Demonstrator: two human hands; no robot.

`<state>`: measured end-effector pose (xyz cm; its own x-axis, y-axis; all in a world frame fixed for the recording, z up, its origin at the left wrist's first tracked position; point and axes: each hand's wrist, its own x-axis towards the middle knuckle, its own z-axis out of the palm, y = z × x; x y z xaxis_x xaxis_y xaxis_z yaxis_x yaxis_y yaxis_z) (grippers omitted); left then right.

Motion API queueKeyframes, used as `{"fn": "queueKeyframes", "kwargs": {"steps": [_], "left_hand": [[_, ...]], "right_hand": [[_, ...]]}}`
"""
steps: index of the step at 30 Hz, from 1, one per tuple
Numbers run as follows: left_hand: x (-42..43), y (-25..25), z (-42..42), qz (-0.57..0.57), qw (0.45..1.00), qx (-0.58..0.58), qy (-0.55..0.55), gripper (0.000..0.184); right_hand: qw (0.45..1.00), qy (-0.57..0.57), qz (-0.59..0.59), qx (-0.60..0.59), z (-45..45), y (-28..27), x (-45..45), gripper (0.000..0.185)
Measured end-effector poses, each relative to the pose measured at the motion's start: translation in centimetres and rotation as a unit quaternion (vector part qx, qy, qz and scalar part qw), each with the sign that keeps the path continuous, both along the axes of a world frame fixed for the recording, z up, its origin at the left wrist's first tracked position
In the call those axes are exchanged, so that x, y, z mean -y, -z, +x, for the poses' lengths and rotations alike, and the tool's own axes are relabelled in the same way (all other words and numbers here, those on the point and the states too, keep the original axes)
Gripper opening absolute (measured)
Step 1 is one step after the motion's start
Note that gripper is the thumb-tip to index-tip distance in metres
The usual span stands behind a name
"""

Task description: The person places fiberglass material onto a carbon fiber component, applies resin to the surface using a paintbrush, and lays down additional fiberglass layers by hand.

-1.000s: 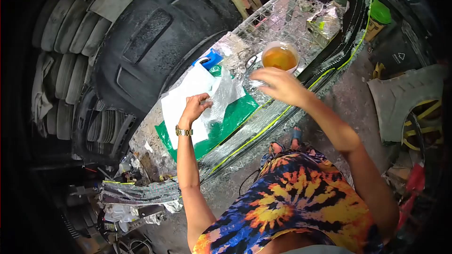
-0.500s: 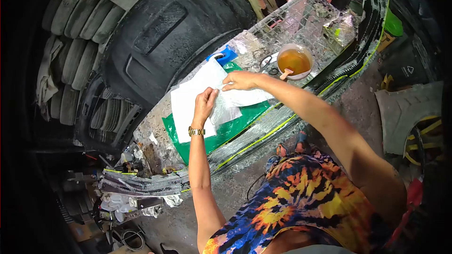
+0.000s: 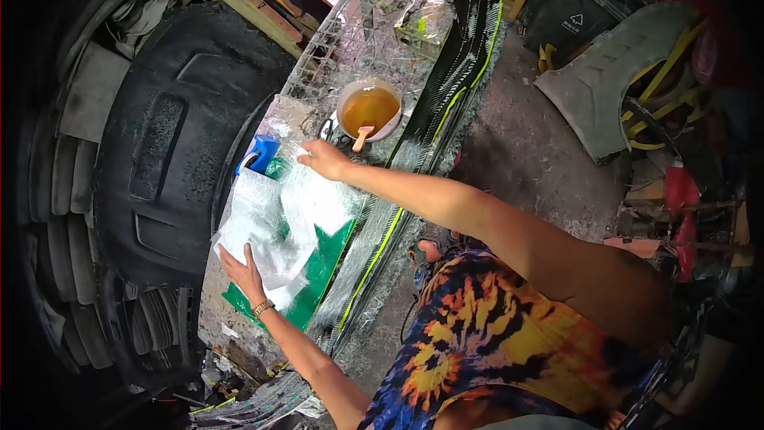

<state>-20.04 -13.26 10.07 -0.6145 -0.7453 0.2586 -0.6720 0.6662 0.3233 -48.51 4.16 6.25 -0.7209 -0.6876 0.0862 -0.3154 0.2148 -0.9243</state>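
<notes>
White fibreglass mat [image 3: 318,195] lies in several overlapping pieces on a green plastic sheet [image 3: 322,259]. My left hand [image 3: 245,272], with a gold watch at the wrist, rests at the lower left edge of the pieces, thumb and fingers apart. Near the top edge, my right hand [image 3: 325,159] is closed in a pinch, with pale wisps of fibre at its fingertips. Just above it stands a tub of amber liquid [image 3: 371,107], a brush [image 3: 363,137] leaning inside. A blue tape dispenser [image 3: 259,153] sits to the left, and dark-handled scissors [image 3: 328,129] lie partly hidden beside the tub.
A long black fibre-covered strip [image 3: 430,111] with a yellow line runs along the table's near edge. Beyond the table [image 3: 318,72] stands a black vented car hood [image 3: 183,143]. A grey fender [image 3: 613,72] rests on the floor at right.
My hands have moved apart: the left toward the mat's lower left edge, its fingers spreading, the right toward the tub. The mat pieces have shifted. The view has turned and moved right.
</notes>
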Motion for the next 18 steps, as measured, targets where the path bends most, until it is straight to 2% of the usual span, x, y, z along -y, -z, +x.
{"fn": "queueKeyframes", "kwargs": {"steps": [1, 2, 3, 4, 5, 7, 9, 11, 12, 13, 14, 15, 16, 17, 18], "left_hand": [[-1.2, -1.2, -1.2, -0.070, 0.997, 0.013, -0.026, 0.056], [-2.2, -2.3, -1.9, 0.040, 0.996, -0.082, -0.007, 0.063], [-4.1, -2.9, -2.6, 0.168, 0.963, -0.212, 0.009, 0.065], [-6.3, -2.8, -2.8, 0.276, 0.921, -0.273, 0.041, 0.065], [-8.7, -2.6, -3.2, 0.379, 0.862, -0.327, 0.073, 0.066], [-13.4, -0.8, -4.6, 0.501, 0.748, -0.432, 0.054, 0.065], [-18.7, 0.0, -7.0, 0.535, 0.646, -0.527, -0.136, 0.054], [-20.8, -0.2, -9.2, 0.563, 0.667, -0.488, -0.010, 0.044], [-22.3, -2.4, -11.5, 0.552, 0.664, -0.505, -0.019, 0.028], [-23.3, -2.7, -13.3, 0.516, 0.693, -0.502, -0.036, 0.018], [-24.2, -2.9, -14.7, 0.486, 0.727, -0.484, -0.030, 0.014], [-25.1, -4.3, -16.1, 0.464, 0.763, -0.447, -0.048, 0.016], [-25.3, -3.3, -17.4, 0.418, 0.804, -0.422, -0.037, 0.020], [-25.7, -3.4, -18.3, 0.401, 0.847, -0.347, -0.044, 0.020], [-26.4, -4.1, -19.7, 0.412, 0.844, -0.343, -0.016, 0.020]], "right_hand": [[1.000, 0.001, 0.000, -0.003, 0.0, -0.8, -0.6, 0.026], [0.987, -0.016, -0.029, 0.159, 0.5, -1.6, -1.2, 0.023], [0.946, -0.034, -0.057, 0.316, 1.1, -2.9, -1.8, 0.022], [0.915, -0.032, -0.106, 0.388, 1.5, -4.9, -2.7, 0.019], [0.916, -0.037, -0.106, 0.386, 1.9, -6.4, -3.6, 0.019], [0.857, -0.053, -0.239, 0.454, 2.1, -8.3, -5.2, 0.029], [0.854, -0.049, -0.244, 0.456, 1.7, -9.3, -6.8, 0.029], [0.836, -0.042, -0.288, 0.465, 0.5, -11.1, -9.4, 0.027], [0.857, -0.063, -0.273, 0.432, -1.1, -10.4, -10.8, 0.028], [0.847, -0.071, -0.280, 0.447, -2.7, -11.0, -12.5, 0.029], [0.863, -0.089, -0.254, 0.428, -4.9, -10.8, -14.2, 0.033], [0.891, -0.096, -0.227, 0.382, -6.7, -12.2, -16.1, 0.039], [0.918, -0.137, -0.216, 0.304, -9.9, -10.3, -16.8, 0.043], [0.914, -0.181, -0.169, 0.321, -12.1, -12.4, -18.7, 0.043], [0.924, -0.201, -0.111, 0.307, -14.1, -13.0, -20.0, 0.042]]}}
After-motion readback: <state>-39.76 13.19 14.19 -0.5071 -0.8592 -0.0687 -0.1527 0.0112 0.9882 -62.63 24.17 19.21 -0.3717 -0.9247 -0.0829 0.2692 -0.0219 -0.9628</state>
